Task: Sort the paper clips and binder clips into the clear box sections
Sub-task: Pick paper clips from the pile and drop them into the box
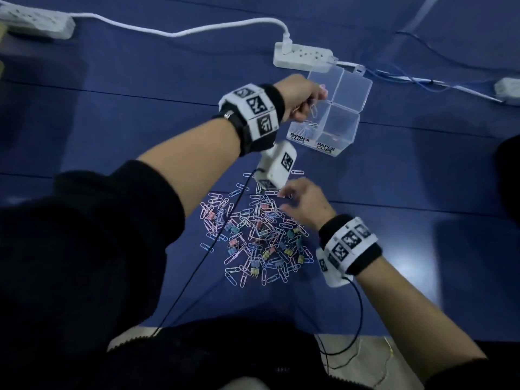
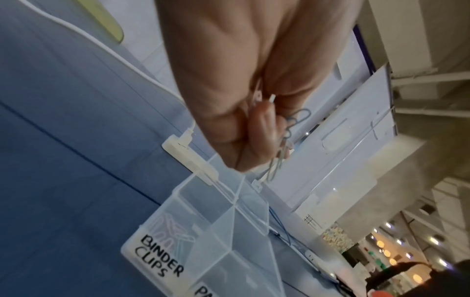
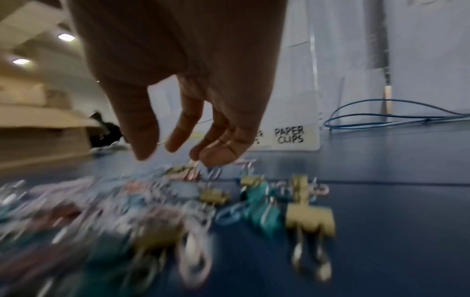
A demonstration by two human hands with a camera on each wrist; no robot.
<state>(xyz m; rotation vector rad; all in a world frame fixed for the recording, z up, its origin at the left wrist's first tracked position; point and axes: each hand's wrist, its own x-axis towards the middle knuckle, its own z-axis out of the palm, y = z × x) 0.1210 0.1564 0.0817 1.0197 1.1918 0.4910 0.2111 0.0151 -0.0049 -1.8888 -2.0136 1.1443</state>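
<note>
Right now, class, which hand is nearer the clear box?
Left. The left hand holds paper clips over the box; the right hand is at the pile.

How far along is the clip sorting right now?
Barely begun. A few paper clips lie in the clear box, in the section labelled BINDER CLIPS, so they look misfiled; the PAPER CLIPS section holds little I can make out. The left hand holds more paper clips above the box. The right hand reaches into the big mixed pile, nearly all still unsorted.
</note>
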